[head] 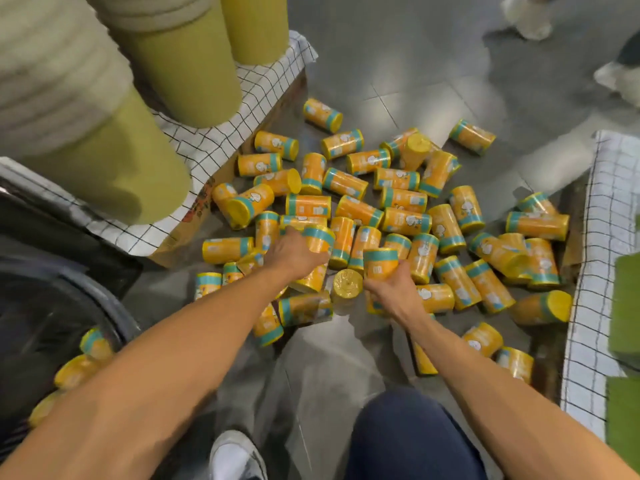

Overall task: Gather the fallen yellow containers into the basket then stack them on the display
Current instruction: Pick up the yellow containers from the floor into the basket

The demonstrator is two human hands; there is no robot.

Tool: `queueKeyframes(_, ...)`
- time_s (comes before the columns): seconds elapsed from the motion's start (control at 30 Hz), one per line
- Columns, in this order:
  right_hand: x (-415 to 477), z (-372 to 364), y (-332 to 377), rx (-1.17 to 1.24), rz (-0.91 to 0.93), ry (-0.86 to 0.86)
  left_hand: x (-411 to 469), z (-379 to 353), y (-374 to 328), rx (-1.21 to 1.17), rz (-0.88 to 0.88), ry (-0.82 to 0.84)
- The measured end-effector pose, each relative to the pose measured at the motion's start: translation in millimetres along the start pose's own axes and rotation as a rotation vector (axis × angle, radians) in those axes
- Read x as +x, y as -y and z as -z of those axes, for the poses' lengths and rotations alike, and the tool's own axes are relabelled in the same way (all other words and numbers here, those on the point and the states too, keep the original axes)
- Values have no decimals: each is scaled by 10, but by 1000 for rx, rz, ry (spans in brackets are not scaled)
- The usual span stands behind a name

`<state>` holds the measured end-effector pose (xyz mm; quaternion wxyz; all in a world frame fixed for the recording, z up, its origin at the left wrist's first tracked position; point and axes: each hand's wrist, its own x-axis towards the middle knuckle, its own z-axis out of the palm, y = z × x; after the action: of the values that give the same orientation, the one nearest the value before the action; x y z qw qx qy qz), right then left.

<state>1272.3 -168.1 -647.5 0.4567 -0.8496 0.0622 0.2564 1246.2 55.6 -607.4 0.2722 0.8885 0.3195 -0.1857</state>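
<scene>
Several yellow containers with teal bands [405, 199] lie scattered over the grey tiled floor ahead of me. My left hand [294, 252] grips one of them [320, 239] near the middle of the pile. My right hand [394, 282] holds another container [379, 261] upright just to the right. Between my hands a container [347, 284] stands on end showing its round yellow lid. At the lower left a dark basket [114, 317] holds a few containers [91, 344].
A display platform with a checked cloth [221, 133] carries tall green cylinders [187, 67] at the upper left. Another checked platform [602, 237] with green items runs along the right. Other people's shoes [530, 19] show at the top right. My knee [408, 434] and shoe [235, 455] are below.
</scene>
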Motion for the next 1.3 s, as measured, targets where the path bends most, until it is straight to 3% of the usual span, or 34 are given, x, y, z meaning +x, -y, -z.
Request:
queueKeyframes(0.17,-354,15,1093,14,180,144,-409,1043,62,-421,-35,-154)
queueKeyframes(0.3,-831,-322,1855,10,411,261,-827,1837,527,-780,-67,-348)
queueKeyframes(0.47,-1542,-1036,2529,10,530,512,-1575,2369,1579,-954,66,-612)
queueKeyframes(0.6,-2169,-1612,2812,-44,585,707,-2179,2396,2410,-1030,277,-701)
queueKeyframes(0.7,-2553,-2062,2849,-174,597,848,-2592,2284,2970,-969,435,-749)
queueKeyframes(0.9,-3072,-3028,2496,-793,691,1001,-3042,1760,4017,-886,758,-725)
queueKeyframes(1.03,-3224,-3556,2072,-1141,632,1113,-3018,1216,4527,-934,903,-645)
queueKeyframes(1.13,-3309,-3820,1781,-1204,543,1214,-2920,900,4751,-901,976,-578)
queueKeyframes(1.3,-3380,-4217,1241,-1374,599,1196,-2674,500,5003,-873,988,-502)
